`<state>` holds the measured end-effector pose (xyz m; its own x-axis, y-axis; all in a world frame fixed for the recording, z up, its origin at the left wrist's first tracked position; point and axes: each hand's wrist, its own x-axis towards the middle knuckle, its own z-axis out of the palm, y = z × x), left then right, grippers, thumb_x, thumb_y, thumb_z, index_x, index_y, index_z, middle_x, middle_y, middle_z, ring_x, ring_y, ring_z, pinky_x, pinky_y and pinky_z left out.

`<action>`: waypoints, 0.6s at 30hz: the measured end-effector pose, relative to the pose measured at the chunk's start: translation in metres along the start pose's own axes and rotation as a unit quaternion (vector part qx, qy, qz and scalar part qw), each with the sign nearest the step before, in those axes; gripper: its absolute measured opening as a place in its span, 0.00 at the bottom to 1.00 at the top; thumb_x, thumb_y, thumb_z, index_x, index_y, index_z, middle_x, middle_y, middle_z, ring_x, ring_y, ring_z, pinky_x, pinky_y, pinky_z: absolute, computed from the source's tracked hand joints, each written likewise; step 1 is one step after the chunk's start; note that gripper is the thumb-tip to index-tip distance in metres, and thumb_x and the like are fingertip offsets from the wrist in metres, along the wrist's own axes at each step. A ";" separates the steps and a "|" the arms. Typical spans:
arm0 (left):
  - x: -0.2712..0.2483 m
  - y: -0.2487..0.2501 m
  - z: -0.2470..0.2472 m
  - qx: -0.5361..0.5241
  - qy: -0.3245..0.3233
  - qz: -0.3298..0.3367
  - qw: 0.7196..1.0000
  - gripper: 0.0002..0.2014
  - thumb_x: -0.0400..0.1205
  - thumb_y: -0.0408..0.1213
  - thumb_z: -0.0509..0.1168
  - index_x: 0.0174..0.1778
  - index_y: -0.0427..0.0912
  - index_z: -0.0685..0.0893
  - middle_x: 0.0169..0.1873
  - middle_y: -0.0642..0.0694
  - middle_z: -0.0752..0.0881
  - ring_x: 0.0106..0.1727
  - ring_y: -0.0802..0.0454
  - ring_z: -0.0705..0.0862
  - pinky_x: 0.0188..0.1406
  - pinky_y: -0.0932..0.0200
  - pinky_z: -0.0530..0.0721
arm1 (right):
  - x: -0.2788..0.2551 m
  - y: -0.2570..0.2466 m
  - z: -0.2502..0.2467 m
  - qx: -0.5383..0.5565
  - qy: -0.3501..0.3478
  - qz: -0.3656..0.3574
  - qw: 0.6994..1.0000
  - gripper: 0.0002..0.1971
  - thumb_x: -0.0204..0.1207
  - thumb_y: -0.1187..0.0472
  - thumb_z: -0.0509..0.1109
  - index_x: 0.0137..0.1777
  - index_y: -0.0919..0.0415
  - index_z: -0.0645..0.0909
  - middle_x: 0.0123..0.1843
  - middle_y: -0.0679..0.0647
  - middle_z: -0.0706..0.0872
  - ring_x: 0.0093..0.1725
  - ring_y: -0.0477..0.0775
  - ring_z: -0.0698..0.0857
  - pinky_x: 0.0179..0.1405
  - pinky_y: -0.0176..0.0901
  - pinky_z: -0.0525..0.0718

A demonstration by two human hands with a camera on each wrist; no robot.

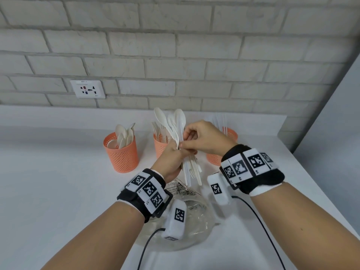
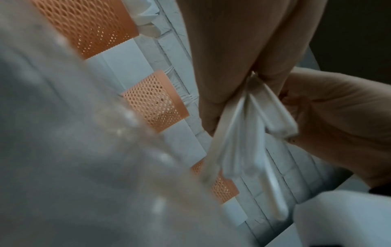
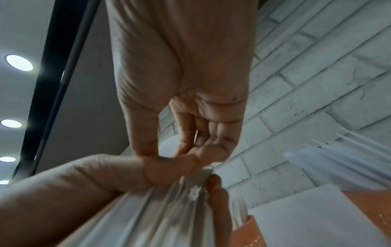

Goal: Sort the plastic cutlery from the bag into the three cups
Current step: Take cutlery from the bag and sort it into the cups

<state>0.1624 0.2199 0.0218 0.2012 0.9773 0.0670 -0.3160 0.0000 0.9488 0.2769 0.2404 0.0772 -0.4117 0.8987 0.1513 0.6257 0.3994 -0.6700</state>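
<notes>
- so the left hand is wrapped around a whole bundle of white plastic cutlery, gripping it about mid-handle. The bundle stands near upright over the middle of the table, spoon bowls up top, handle ends poking out below the fist.
- the right hand comes in from the right and touches that same bundle, thumb and forefinger pinching one piece right above the left fist. Can't tell for sure which kind, looks like a spoon though.
- key thing for the next move imo: the pieces run bottom-to-top, so the picked one wants to slide out along its length, upward, not sideways, or it'll drag its neighbours along.
- behind the hands, toward the back edge, three orange mesh cups in a row. The left cup holds spoons and sits well apart from the hands. The middle cup has forks and is partly hidden by the bundle. The right cup is mostly behind the right hand, with straight whitish pieces sticking up, probably knives.
- if it's a spoon, the right hand has to cross over the left hand and past the fork tips to reach its cup.
- the clear bag lies crumpled near the front edge under the wrists, looks about empty.
</notes>
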 end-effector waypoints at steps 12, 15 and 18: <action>-0.001 -0.001 -0.005 -0.060 0.031 -0.039 0.997 0.08 0.80 0.31 0.65 0.55 0.38 0.78 0.26 0.51 0.83 0.28 0.57 0.82 0.32 0.63 0.84 | 0.008 0.009 -0.021 0.248 0.118 0.085 0.958 0.04 0.81 0.68 0.55 0.48 0.65 0.72 0.37 0.58 0.79 0.33 0.54 0.82 0.26 0.39 0.81; 0.000 0.000 -0.008 -0.082 0.039 -0.047 0.995 0.04 0.80 0.28 0.64 0.46 0.41 0.78 0.28 0.49 0.79 0.27 0.56 0.80 0.31 0.62 0.82 | 0.017 0.030 -0.046 0.216 0.253 0.059 0.941 0.03 0.81 0.67 0.58 0.49 0.63 0.73 0.38 0.57 0.81 0.35 0.52 0.81 0.26 0.36 0.79; -0.002 0.000 -0.008 -0.109 0.025 -0.049 0.993 0.04 0.81 0.27 0.62 0.43 0.40 0.79 0.27 0.48 0.78 0.29 0.54 0.81 0.33 0.61 0.82 | 0.022 0.057 -0.058 0.091 0.374 0.036 0.922 0.02 0.79 0.67 0.62 0.49 0.65 0.75 0.41 0.58 0.81 0.41 0.57 0.82 0.40 0.44 0.81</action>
<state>0.1542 0.2202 0.0194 0.1969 0.9795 -0.0424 -0.4917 0.1361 0.8601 0.3421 0.2936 0.0845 0.2417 0.8226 0.5148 0.4833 0.3579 -0.7989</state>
